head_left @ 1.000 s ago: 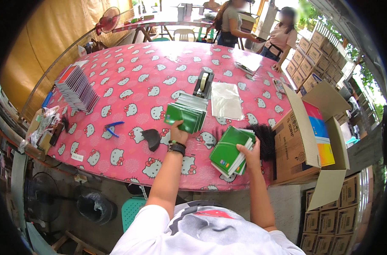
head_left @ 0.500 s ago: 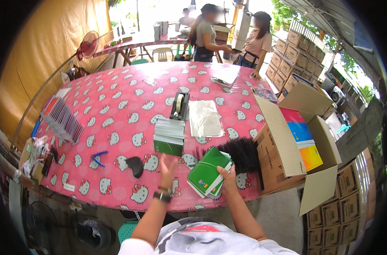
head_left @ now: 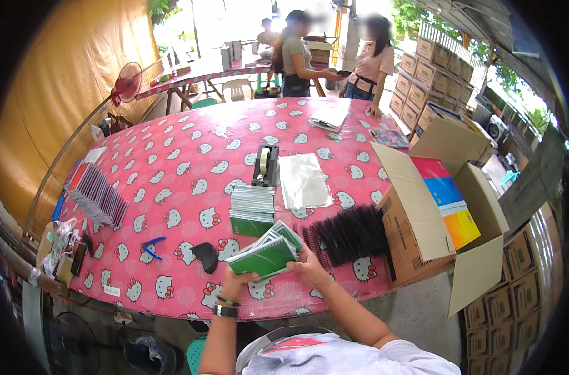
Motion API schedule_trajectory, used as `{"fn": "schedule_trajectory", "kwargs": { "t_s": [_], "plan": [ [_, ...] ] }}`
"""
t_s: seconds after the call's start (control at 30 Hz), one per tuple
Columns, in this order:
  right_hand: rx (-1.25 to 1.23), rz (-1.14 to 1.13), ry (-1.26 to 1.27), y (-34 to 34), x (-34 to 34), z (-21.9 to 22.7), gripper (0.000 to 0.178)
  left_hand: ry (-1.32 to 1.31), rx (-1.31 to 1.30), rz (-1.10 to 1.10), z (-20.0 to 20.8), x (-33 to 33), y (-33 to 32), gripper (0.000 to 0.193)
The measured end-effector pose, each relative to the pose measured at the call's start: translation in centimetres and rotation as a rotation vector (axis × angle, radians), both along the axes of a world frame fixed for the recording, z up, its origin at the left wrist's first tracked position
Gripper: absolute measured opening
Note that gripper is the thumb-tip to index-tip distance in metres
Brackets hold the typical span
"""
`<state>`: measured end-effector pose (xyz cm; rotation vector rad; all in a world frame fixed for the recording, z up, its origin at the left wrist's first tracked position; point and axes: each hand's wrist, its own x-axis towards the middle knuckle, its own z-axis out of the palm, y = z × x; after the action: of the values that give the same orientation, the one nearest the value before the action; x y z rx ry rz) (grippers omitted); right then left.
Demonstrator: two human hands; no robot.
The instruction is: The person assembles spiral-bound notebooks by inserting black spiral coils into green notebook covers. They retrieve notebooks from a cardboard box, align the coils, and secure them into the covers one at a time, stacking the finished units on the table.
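A small bunch of green spiral notebooks (head_left: 263, 257) is held between my two hands over the near side of the table. My left hand (head_left: 237, 280) grips their lower left corner, thumb on the cover. The right side is gripped by my right hand (head_left: 309, 267). The notebooks are tilted and slightly fanned, one sticking out at the upper right. Just beyond them lies a leaning row of more green notebooks (head_left: 253, 215), behind which stands a black tape dispenser (head_left: 265, 165). Black spiral binding coils (head_left: 347, 232) are heaped right of my right hand.
An open carton (head_left: 419, 231) with colourful notebooks stands at the right. Clear plastic sleeves (head_left: 304, 180), blue pliers (head_left: 152, 247) and a black pad (head_left: 205, 257) lie on the pink table (head_left: 172, 212). Another notebook stack (head_left: 97, 195) is at left. Two people stand beyond the far edge.
My left hand, free before, now grips the notebooks. They have moved left and turned, brought between both hands. The view has shifted slightly.
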<state>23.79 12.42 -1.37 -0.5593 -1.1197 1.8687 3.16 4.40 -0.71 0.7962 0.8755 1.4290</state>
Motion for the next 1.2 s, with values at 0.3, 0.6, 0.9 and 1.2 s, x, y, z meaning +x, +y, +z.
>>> {"fn": "schedule_trajectory", "kwargs": {
  "t_s": [0.3, 0.6, 0.9, 1.2],
  "plan": [
    [0.705, 0.057, -0.813, -0.1, -1.0, -2.8, 0.103, 0.847, 0.142, -0.154, -3.4, -8.4, 0.6, 0.12],
    [0.544, -0.031, -0.532, -2.2, -4.6, -5.4, 0.108, 0.482, 0.124, 0.035, -7.2, -5.5, -0.4, 0.123],
    [0.594, -0.247, -0.679, 3.2, -6.5, -0.5, 0.085, 0.578, 0.035, -0.008, -1.6, -9.5, 6.0, 0.103],
    [0.842, -0.366, -1.144, 2.5, -2.9, -2.0, 0.066, 0.438, -0.054, 0.004, -5.3, -8.4, 8.5, 0.121]
  ]
}}
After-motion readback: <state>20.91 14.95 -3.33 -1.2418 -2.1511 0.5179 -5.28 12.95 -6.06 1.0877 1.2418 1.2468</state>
